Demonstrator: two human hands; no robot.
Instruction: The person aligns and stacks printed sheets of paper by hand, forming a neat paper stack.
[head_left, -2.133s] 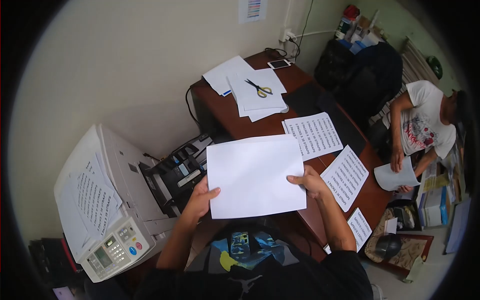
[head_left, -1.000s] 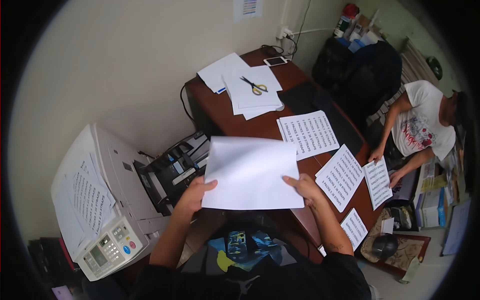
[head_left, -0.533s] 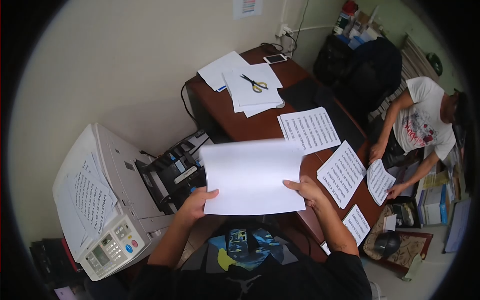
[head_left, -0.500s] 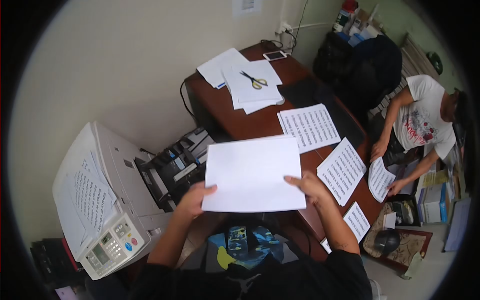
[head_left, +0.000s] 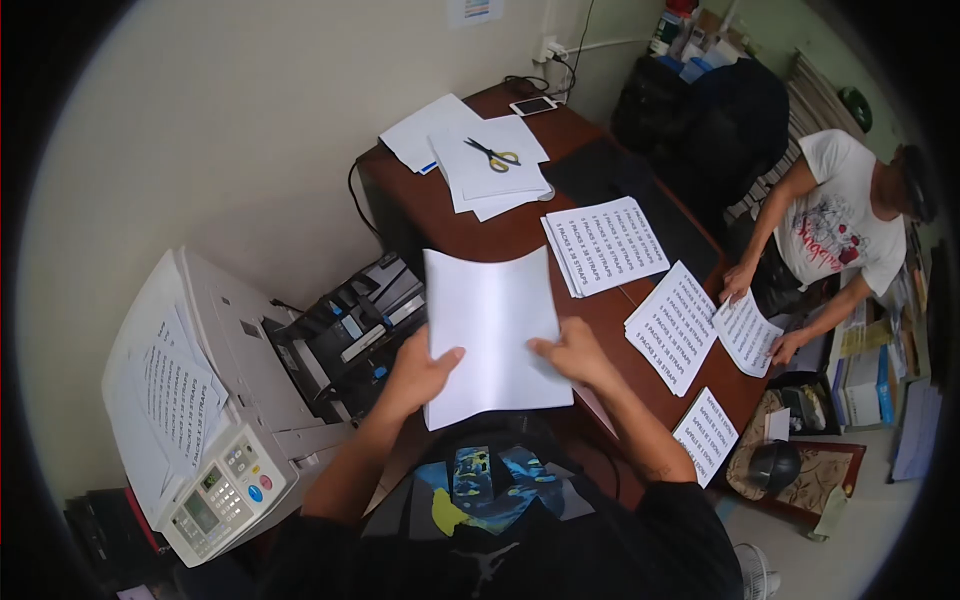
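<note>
A stack of blank white paper (head_left: 490, 325) is held up in front of my chest, bowed between my two hands. My left hand (head_left: 428, 365) grips its left edge with the thumb on top. On the opposite edge my right hand (head_left: 568, 352) is closed the same way, thumb on the front face. Fingers behind the stack are hidden. To the left stands a white printing machine (head_left: 290, 390) with a control panel and an open black paper feed (head_left: 365, 315) on the side nearest the stack.
On the brown desk (head_left: 450, 225) lie printed stacks (head_left: 605, 245), another printed stack (head_left: 672, 330), scissors (head_left: 493, 155) on blank sheets and a phone (head_left: 534, 106). Across the desk a person (head_left: 850, 220) holds printed sheets (head_left: 747, 335). Printed pages (head_left: 165, 400) rest on the machine's lid.
The paper stack went from flat and wide to bowed, my hands coming closer together. It shifted slightly upright. The other person's printed sheets moved left, over the desk's edge.
</note>
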